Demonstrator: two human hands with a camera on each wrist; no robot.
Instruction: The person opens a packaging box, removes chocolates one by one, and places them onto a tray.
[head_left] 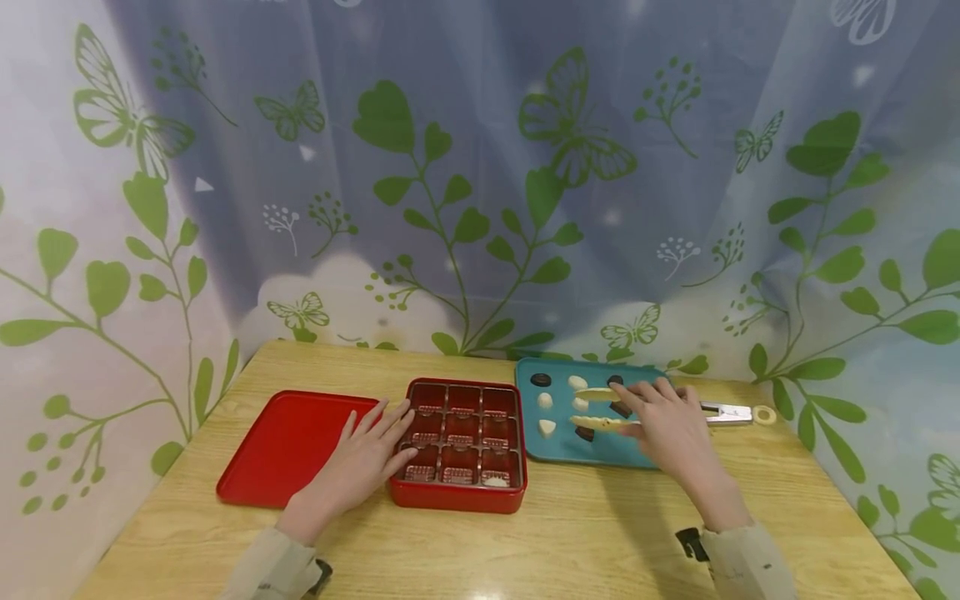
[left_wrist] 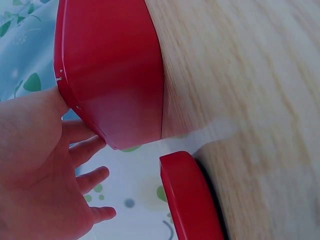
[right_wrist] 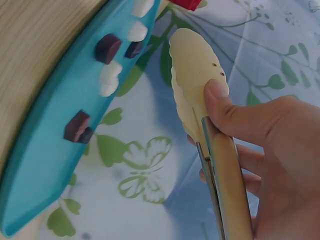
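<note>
My right hand (head_left: 670, 422) grips a pair of tongs (head_left: 726, 412) with cream tips and a metal handle, thumb on one arm in the right wrist view. The spread tips point left over a blue tray (head_left: 536, 447), with nothing pinched between them. On it lie several white pieces (head_left: 547, 428) and dark brown pieces (head_left: 541, 380) that look like chocolates. My left hand (head_left: 352, 467) rests at the left rim of a red box (head_left: 459, 499), fingers extended. A clear divided insert (head_left: 463, 415) fills the box, with a white piece (head_left: 495, 480) in its front right compartment.
A red lid (head_left: 292, 442) lies flat at the left, partly behind my left hand. The tray stands close against the box's right side. All rest on a wooden table (head_left: 570, 533), with a leaf-and-butterfly patterned curtain (head_left: 480, 167) behind its far edge.
</note>
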